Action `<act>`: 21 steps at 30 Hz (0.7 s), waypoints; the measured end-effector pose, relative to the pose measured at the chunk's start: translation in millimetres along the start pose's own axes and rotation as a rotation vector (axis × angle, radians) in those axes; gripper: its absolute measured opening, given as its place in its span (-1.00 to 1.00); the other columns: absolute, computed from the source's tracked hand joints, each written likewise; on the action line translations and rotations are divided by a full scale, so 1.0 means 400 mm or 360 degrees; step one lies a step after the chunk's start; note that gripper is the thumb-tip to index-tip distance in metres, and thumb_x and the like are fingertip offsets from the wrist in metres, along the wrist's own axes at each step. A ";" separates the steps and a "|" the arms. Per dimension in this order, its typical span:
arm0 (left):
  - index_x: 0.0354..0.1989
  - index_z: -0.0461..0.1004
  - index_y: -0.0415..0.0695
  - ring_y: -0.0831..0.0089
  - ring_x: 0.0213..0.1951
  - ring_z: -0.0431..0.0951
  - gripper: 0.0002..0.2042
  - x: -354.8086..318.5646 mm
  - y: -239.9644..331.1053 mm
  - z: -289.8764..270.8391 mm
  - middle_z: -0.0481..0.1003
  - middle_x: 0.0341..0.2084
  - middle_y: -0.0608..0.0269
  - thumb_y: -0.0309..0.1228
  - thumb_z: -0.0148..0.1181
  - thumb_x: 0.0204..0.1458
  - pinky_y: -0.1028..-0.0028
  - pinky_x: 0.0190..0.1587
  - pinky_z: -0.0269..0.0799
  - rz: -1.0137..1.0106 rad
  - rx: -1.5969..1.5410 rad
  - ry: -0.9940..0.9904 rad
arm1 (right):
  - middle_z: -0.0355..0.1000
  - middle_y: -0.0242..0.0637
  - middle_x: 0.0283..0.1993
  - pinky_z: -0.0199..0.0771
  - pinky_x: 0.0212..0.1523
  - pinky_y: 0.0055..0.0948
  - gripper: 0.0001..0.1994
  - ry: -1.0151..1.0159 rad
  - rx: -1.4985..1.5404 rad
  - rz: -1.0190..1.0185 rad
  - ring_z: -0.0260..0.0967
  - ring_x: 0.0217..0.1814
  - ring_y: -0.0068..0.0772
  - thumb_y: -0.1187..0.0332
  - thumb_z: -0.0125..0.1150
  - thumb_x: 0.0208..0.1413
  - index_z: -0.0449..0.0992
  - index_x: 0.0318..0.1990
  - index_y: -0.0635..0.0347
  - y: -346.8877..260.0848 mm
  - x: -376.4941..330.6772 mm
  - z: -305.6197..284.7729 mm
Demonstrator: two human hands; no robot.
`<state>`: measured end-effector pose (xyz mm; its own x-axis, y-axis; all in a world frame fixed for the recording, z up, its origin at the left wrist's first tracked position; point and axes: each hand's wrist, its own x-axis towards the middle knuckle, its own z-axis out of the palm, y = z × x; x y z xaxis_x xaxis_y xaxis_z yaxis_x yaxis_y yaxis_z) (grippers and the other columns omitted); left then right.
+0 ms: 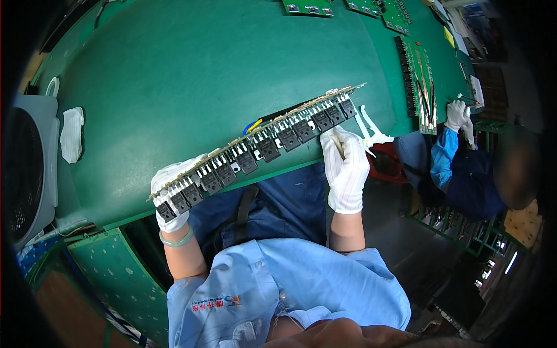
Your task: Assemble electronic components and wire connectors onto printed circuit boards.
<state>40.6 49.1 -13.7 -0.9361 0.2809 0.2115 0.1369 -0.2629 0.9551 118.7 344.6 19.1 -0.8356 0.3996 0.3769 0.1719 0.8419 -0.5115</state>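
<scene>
A long narrow circuit board (268, 148) is tilted up on edge in front of me, above the near side of the green bench. Along its lower side runs a row of black flat transistors with metal legs. My left hand (174, 184), in a white glove, is closed around the board's left end, its fingers partly behind the board. Toward the other end, my gloved right hand (345, 165) pinches the lower edge beside the transistors; its fingertips are partly hidden. A yellow and blue wire (252, 126) shows behind the board.
A green mat (174, 75) covers the bench. White strips (376, 138) lie by its right edge, a white cloth (72, 134) at left beside a grey fan (35, 168). More boards (416, 84) lie right and at the far edge. A gloved co-worker (476, 168) sits at right.
</scene>
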 end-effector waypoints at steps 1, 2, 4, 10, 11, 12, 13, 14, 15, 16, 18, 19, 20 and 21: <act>-0.17 0.44 -0.26 0.37 -0.23 0.50 -0.62 0.003 0.002 0.003 0.50 -0.27 0.13 -0.14 0.18 0.05 0.37 -0.14 0.42 -0.0036 -0.0094 0.0041 | 0.47 -0.14 -0.26 0.46 -0.24 -0.34 -0.81 0.0025 -0.0029 0.0002 0.45 -0.25 -0.12 0.44 0.24 0.03 0.49 -0.19 0.26 0.005 -0.002 -0.002; -0.14 0.43 -0.25 0.38 -0.20 0.49 -0.64 0.009 0.008 -0.004 0.49 -0.22 0.13 -0.18 0.18 0.07 0.38 -0.11 0.41 -0.0023 -0.0111 -0.0094 | 0.46 -0.13 -0.27 0.46 -0.24 -0.34 -0.78 0.0017 -0.0045 -0.0017 0.45 -0.26 -0.12 0.42 0.24 0.04 0.49 -0.15 0.27 0.009 -0.003 -0.004; -0.12 0.42 -0.22 0.37 -0.17 0.49 -0.67 -0.010 -0.016 -0.023 0.47 -0.20 0.15 -0.21 0.16 0.09 0.37 -0.09 0.41 0.0001 -0.0029 -0.0067 | 0.46 -0.13 -0.27 0.46 -0.24 -0.33 -0.79 0.0041 -0.0019 0.0049 0.44 -0.27 -0.12 0.43 0.23 0.05 0.49 -0.15 0.27 0.000 0.003 -0.005; 0.05 0.35 -0.25 0.23 0.02 0.44 -0.48 -0.154 -0.167 -0.162 0.39 0.00 0.02 -0.15 0.22 -0.01 0.24 0.07 0.35 -0.0463 0.0015 0.0477 | 0.46 -0.14 -0.30 0.43 -0.33 -0.45 -0.83 0.0086 0.0241 0.0205 0.42 -0.39 -0.32 0.47 0.15 0.13 0.44 -0.15 0.34 0.029 -0.007 0.012; 0.05 0.35 -0.25 0.23 0.02 0.44 -0.48 -0.157 -0.166 -0.160 0.39 0.00 0.02 -0.15 0.22 -0.01 0.24 0.07 0.35 -0.0460 0.0026 0.0492 | 0.46 -0.15 -0.31 0.42 -0.36 -0.50 -0.84 0.0092 0.0523 0.0496 0.41 -0.43 -0.41 0.48 0.12 0.16 0.42 -0.15 0.37 0.029 -0.015 0.016; 0.08 0.31 -0.24 0.18 0.06 0.41 -0.45 -0.162 -0.165 -0.154 0.37 0.03 0.01 -0.17 0.24 -0.04 0.19 0.11 0.31 -0.0443 -0.0082 0.0502 | 0.47 -0.15 -0.33 0.39 -0.40 -0.57 -0.84 0.0082 0.0729 0.0591 0.38 -0.45 -0.53 0.48 0.10 0.19 0.39 -0.15 0.40 0.022 -0.014 0.014; 0.11 0.26 -0.24 0.14 0.09 0.37 -0.41 -0.165 -0.167 -0.142 0.34 0.05 0.00 -0.19 0.25 -0.07 0.13 0.15 0.26 -0.0421 -0.0188 0.0513 | 0.48 -0.16 -0.41 0.40 -0.42 -0.54 -0.86 0.0099 0.0918 0.0795 0.39 -0.48 -0.53 0.48 0.10 0.18 0.41 -0.17 0.39 0.009 -0.006 0.008; 0.14 0.22 -0.24 0.09 0.13 0.34 -0.36 -0.170 -0.160 -0.134 0.32 0.07 -0.01 -0.20 0.27 -0.10 0.08 0.19 0.22 -0.0394 -0.0285 0.0534 | 0.47 -0.19 -0.48 0.39 -0.45 -0.53 -0.88 0.0009 0.0684 0.0652 0.38 -0.53 -0.50 0.47 0.12 0.17 0.42 -0.23 0.37 0.007 -0.006 0.000; 0.14 0.23 -0.25 0.16 0.10 0.37 -0.45 -0.145 -0.139 -0.108 0.32 0.07 -0.01 -0.29 0.19 -0.02 0.16 0.16 0.26 -0.0304 -0.0323 0.0397 | 0.45 -0.22 -0.54 0.38 -0.47 -0.52 -0.89 -0.0055 0.0436 0.0509 0.38 -0.57 -0.47 0.46 0.14 0.16 0.44 -0.28 0.35 0.011 -0.002 -0.013; 0.14 0.23 -0.26 0.21 0.06 0.39 -0.48 -0.143 -0.147 -0.097 0.34 0.06 0.01 -0.33 0.16 0.00 0.22 0.13 0.30 -0.0429 -0.0056 0.0466 | 0.40 -0.24 -0.63 0.37 -0.51 -0.48 -0.87 -0.0103 0.0218 0.0237 0.36 -0.63 -0.35 0.44 0.19 0.13 0.45 -0.40 0.31 0.005 0.010 -0.020; 0.10 0.26 -0.28 0.30 -0.03 0.44 -0.56 -0.124 -0.136 -0.081 0.40 0.00 0.05 -0.42 0.12 0.03 0.33 0.06 0.36 -0.0543 0.0279 0.0378 | 0.39 -0.21 -0.61 0.38 -0.50 -0.42 -0.87 -0.0212 0.0027 0.0103 0.36 -0.61 -0.23 0.44 0.22 0.09 0.45 -0.43 0.29 0.017 0.011 -0.024; 0.06 0.30 -0.29 0.34 -0.08 0.47 -0.61 -0.102 -0.110 -0.078 0.44 -0.05 0.07 -0.47 0.11 0.04 0.38 0.02 0.39 -0.0534 0.0347 0.0219 | 0.41 -0.19 -0.57 0.39 -0.48 -0.42 -0.90 -0.0258 -0.0039 0.0071 0.37 -0.59 -0.22 0.45 0.21 0.09 0.46 -0.39 0.29 0.027 0.006 -0.017; -0.04 0.37 -0.31 0.36 -0.14 0.49 -0.66 -0.070 -0.102 -0.079 0.49 -0.15 0.11 -0.47 0.16 0.00 0.39 -0.04 0.40 -0.0129 0.0747 0.0042 | 0.41 -0.19 -0.57 0.39 -0.48 -0.42 -0.90 -0.0259 -0.0038 0.0062 0.37 -0.59 -0.22 0.45 0.21 0.09 0.46 -0.39 0.29 0.020 0.012 -0.008; -0.14 0.45 -0.32 0.38 -0.20 0.52 -0.71 -0.043 -0.088 -0.076 0.54 -0.25 0.15 -0.47 0.22 -0.05 0.40 -0.09 0.42 0.0283 0.1139 -0.0133 | 0.42 -0.16 -0.51 0.39 -0.45 -0.44 -0.92 -0.0090 -0.0060 -0.0081 0.38 -0.54 -0.20 0.46 0.19 0.10 0.47 -0.33 0.30 0.011 0.028 0.002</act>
<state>42.1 25.5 -57.1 -0.8564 0.3668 0.3633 0.4883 0.3468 0.8008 109.7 352.5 20.6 -0.8718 0.3356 0.3569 0.1471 0.8741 -0.4629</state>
